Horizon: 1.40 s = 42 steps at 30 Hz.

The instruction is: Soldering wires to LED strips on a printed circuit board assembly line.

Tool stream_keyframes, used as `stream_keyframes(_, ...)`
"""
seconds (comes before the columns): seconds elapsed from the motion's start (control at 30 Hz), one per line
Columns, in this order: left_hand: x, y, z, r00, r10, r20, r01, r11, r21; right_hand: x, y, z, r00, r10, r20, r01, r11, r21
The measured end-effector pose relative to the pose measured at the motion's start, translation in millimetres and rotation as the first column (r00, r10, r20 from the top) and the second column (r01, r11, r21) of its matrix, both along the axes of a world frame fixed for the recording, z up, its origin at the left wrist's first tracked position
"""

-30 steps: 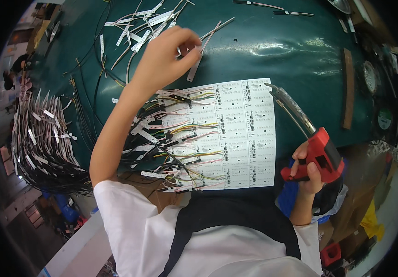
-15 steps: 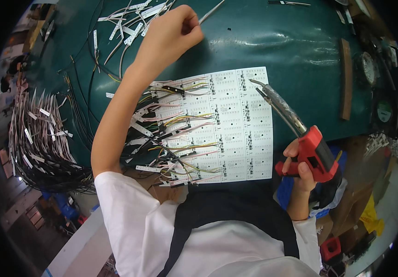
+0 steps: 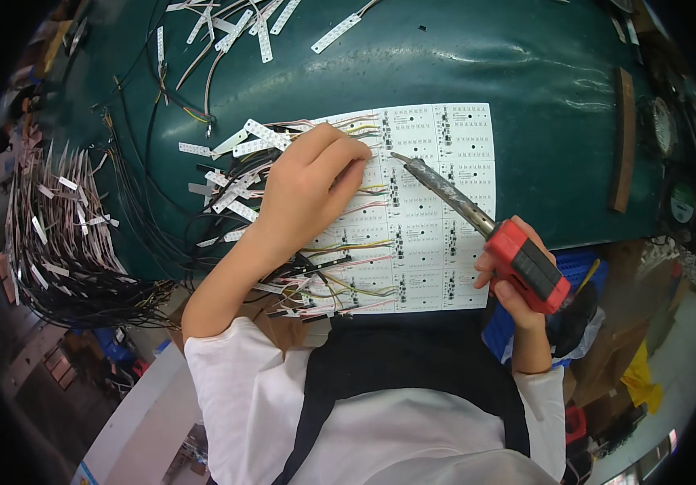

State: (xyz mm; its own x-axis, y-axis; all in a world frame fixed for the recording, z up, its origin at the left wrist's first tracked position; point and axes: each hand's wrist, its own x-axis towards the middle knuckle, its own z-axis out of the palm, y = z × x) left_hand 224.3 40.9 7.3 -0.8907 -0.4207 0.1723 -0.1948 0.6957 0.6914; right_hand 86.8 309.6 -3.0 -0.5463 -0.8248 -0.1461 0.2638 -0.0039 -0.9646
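Circuit sheet (image 3: 467,194): desk's (image 3: 525,81) 6 o'clock edge. Left hand (image 3: 309,182), sheet's 10 o'clock: curled, cannot tell grip. Right hand (image 3: 516,301), 4 o'clock: holding soldering gun (image 3: 529,267). Best steady wires (image 3: 364,245), skin clear of tip (image 3: 399,157).

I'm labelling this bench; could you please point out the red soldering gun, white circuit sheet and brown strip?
Red soldering gun (image 3: 530,263): head view, on the black panel of its body.
White circuit sheet (image 3: 420,244): head view, on its face, right of centre.
Brown strip (image 3: 623,141): head view, midway along it.
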Motion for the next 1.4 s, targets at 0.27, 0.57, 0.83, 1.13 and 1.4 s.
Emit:
stream_keyframes(0.27,-1,-1,-8,0.985,-0.125,-0.12,0.087,0.957,-0.278,-3,-6,7,0.997,0.002,-0.079,0.002,0.998,0.057)
stream_keyframes(0.57,-1,-2,-11,0.982,-0.138,-0.127,0.091,0.943,-0.32,-9,-12,10,0.984,0.082,-0.16,-0.063,0.991,0.12)
stream_keyframes(0.83,0,-1,-9,0.983,-0.137,-0.124,0.086,0.932,-0.351,-8,-12,10,0.985,0.079,-0.156,-0.059,0.99,0.128)
stream_keyframes(1.13,1,-3,-12,0.979,-0.149,-0.138,0.105,0.952,-0.286,-8,-4,5,0.989,0.091,-0.118,-0.081,0.993,0.087)
stream_keyframes(1.4,1,-3,-10,0.982,-0.135,-0.133,0.1,0.964,-0.246,-8,-11,8,0.993,0.067,-0.096,-0.057,0.993,0.099)
